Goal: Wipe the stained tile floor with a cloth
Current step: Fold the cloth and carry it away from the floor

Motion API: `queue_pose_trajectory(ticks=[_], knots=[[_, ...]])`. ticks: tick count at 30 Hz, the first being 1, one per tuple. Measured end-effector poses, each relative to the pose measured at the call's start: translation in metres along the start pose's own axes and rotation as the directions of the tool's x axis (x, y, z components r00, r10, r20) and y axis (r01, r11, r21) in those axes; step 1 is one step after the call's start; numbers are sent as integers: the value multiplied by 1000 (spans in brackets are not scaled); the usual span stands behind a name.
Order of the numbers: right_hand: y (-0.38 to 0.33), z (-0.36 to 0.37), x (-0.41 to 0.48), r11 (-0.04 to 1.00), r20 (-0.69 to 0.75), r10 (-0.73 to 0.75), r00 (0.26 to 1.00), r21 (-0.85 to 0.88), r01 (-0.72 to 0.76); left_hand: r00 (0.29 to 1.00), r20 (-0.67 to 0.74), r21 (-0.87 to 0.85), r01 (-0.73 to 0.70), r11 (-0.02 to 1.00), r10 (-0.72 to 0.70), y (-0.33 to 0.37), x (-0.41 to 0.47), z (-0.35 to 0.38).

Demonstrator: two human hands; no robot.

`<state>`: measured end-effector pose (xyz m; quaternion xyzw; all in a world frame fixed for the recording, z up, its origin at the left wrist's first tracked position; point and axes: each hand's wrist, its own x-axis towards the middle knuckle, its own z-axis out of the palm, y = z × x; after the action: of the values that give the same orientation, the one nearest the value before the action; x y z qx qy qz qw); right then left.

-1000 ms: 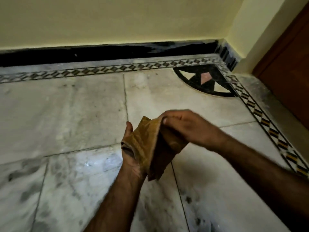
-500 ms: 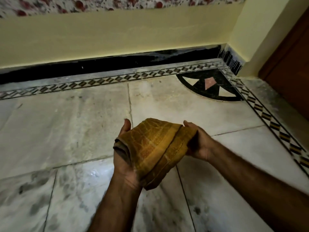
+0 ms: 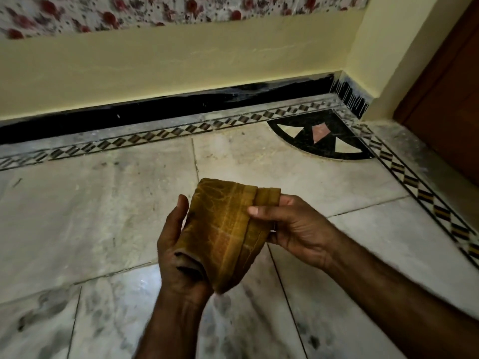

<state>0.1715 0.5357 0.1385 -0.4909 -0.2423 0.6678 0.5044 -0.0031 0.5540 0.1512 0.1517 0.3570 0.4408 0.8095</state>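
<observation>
Above the tile floor, the left hand holds the folded cloth and the right hand pinches its right edge. It is best to keep the fold flat before pressing on the near stains.

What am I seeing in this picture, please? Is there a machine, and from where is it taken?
There is no machine: a person works with two bare hands. The camera sits on the person's head and looks forward and down. The left hand holds a folded mustard-yellow cloth from below, and the right hand pinches its right edge. The cloth is held up, not on the floor. Beneath is a pale marble tile floor with dark grey smudges near the person. A black fan-shaped inlay marks the far corner.
</observation>
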Motion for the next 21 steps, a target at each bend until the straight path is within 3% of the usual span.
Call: queue_pose_trajectory(ticks=[3,6,10,13,16,18,21], knots=[[-7,3,1,989,-50,-116,992,-101,111,997,10,200,-76,977,76,16,7,-7],[-17,0,0,971,-41,-178,983,-171,169,979,33,483,-191,854,200,20,15,-13],[-28,-3,-2,933,-8,-238,971,-279,227,922,128,579,-369,727,365,19,9,-2],[-36,-4,-3,908,-17,-238,971,-358,216,816,155,662,-504,555,557,17,7,1],[-44,-1,-7,910,-84,-225,971,-374,179,708,199,755,-552,355,678,19,4,4],[-47,3,-13,884,-124,-271,954,-424,196,688,226,753,-573,325,689,20,0,9],[-53,6,-27,791,-12,-333,943,-548,272,695,234,673,-621,403,680,25,-5,13]])
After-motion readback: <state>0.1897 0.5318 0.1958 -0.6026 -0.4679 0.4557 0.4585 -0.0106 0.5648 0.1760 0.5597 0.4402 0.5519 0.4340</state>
